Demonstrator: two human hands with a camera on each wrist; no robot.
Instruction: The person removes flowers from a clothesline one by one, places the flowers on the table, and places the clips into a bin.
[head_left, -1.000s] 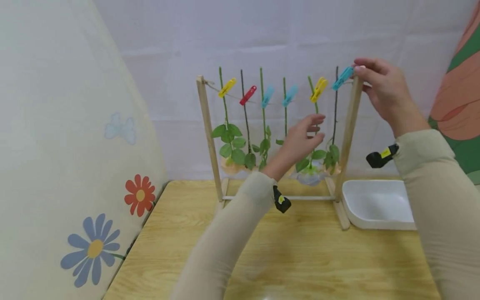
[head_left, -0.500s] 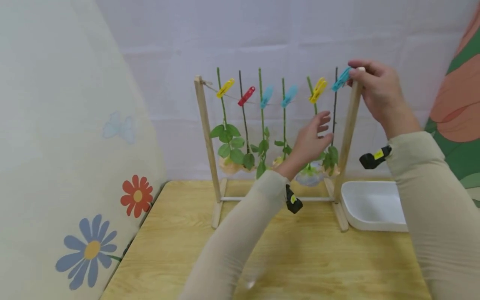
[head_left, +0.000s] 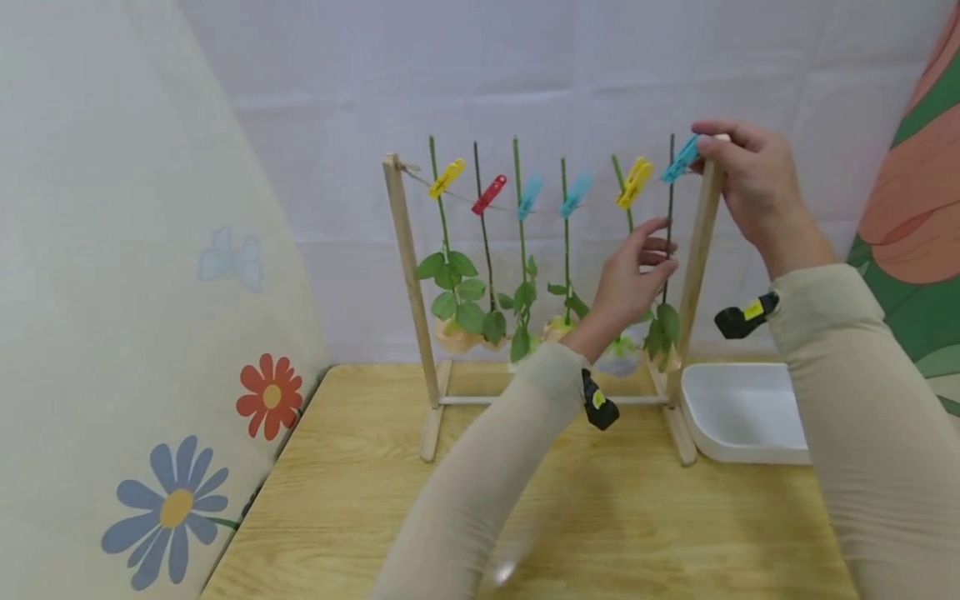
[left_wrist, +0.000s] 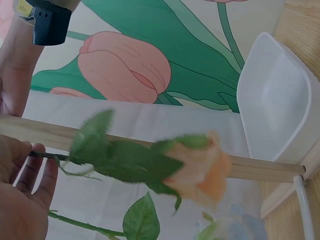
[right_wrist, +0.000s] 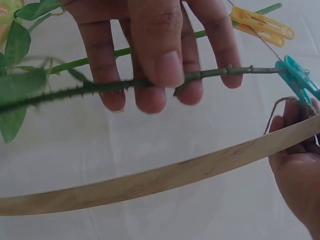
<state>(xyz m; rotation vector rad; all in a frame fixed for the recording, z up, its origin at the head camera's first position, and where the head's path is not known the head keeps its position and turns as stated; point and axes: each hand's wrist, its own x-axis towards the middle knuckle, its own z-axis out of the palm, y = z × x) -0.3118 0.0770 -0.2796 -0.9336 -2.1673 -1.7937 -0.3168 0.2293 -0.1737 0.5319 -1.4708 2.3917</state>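
At the right end of a wooden rack [head_left: 701, 242], a peach rose [left_wrist: 202, 175] hangs head down by its dark stem [head_left: 671, 196]. My left hand [head_left: 633, 279] pinches that stem between thumb and fingers, as the right wrist view shows. A light-blue clothespin [head_left: 681, 160] sits on the string at the top of this stem. My right hand [head_left: 761, 187], reaching around the top of the right post, pinches the clothespin's outer end. In the right wrist view, the clothespin's jaws are close by the stem's tip.
Several other flowers hang left along the string, clipped by yellow clothespins [head_left: 635, 182], a red clothespin [head_left: 489, 195] and blue clothespins [head_left: 576, 196]. A white tray [head_left: 742, 412] stands right of the rack on the wooden table [head_left: 360, 492]. A white cloth [head_left: 480, 75] hangs behind.
My left hand has moved right, from beside the yellow-clipped stem to the dark rose stem, and now pinches it. My right hand stays at the blue clothespin, shifting slightly left.
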